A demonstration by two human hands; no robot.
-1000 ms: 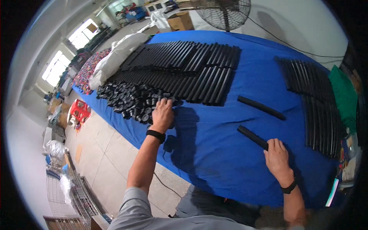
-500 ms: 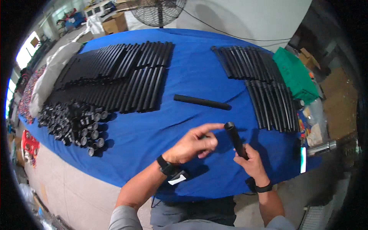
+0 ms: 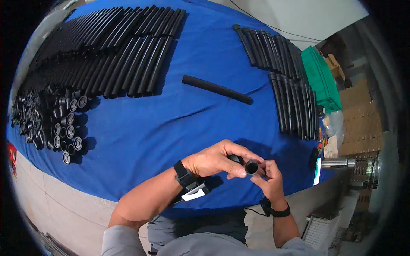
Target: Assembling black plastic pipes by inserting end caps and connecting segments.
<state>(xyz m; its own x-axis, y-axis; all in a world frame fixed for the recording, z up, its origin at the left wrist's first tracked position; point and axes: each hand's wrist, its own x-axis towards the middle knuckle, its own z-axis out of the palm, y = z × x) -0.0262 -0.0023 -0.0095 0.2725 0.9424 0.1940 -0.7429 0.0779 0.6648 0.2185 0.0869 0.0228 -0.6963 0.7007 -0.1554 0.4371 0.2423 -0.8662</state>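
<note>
Between my two hands is a black tube (image 3: 251, 167), turned so that its round open end points up toward the camera; most of its length is hidden. My left hand (image 3: 215, 160) closes thumb and fingers on the left side of the rim. A small dark part shows behind that thumb, and I cannot tell whether it belongs to the tube. From the right, my right hand (image 3: 270, 176) grips the same tube with bent fingers. Beyond the hands, a loose black tube (image 3: 218, 89) lies slanted on the blue cloth (image 3: 171, 141).
Rows of black tubes (image 3: 141, 64) cover the far left, with a heap of black round-ended fittings (image 3: 47, 119) in front. More tubes with collared ends (image 3: 294, 102) lie at the right, beside a green crate (image 3: 322, 79). A grey metal cylinder (image 3: 338, 163) shows near the right edge.
The tube has tipped so its open end faces the camera. My left hand has gone from a pointing finger at the rim to gripping it. The view has shifted down.
</note>
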